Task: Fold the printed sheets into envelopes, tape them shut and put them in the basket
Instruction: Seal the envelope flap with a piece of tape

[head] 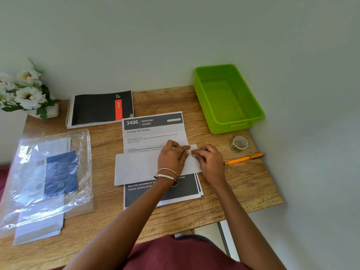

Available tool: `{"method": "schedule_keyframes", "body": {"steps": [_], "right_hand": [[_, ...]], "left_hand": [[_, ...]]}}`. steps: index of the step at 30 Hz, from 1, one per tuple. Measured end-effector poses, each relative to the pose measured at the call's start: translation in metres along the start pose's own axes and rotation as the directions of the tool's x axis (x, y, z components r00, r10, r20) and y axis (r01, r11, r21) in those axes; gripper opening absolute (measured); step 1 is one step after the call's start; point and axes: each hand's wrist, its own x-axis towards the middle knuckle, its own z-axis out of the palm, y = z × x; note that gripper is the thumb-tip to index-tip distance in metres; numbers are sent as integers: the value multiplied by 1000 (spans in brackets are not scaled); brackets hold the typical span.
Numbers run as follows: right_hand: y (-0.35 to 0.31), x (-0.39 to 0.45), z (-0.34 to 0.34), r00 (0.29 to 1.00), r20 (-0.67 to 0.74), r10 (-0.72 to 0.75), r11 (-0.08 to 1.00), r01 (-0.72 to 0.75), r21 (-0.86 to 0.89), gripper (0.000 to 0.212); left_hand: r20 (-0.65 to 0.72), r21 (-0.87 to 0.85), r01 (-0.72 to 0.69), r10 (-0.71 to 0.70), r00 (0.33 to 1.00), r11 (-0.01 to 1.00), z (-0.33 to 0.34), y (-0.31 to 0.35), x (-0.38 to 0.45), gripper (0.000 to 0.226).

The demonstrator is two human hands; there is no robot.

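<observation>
We pinch a tape strip (193, 148) between left hand (171, 158) and right hand (209, 160) over the folded sheet (136, 167) lying mid-table; light, limp paper, best held at its edges

Wooden desk (243, 184) (oak grain), pale wall (175, 36).
</observation>
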Motion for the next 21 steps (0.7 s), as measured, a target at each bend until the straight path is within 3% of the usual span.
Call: {"method": "schedule_keyframes", "body": {"steps": [21], "right_hand": [[8,-4,-4,995,70,-76,997,73,32,17]], "left_hand": [[1,7,9,-9,1000,1000,3,-2,1,20]]}}
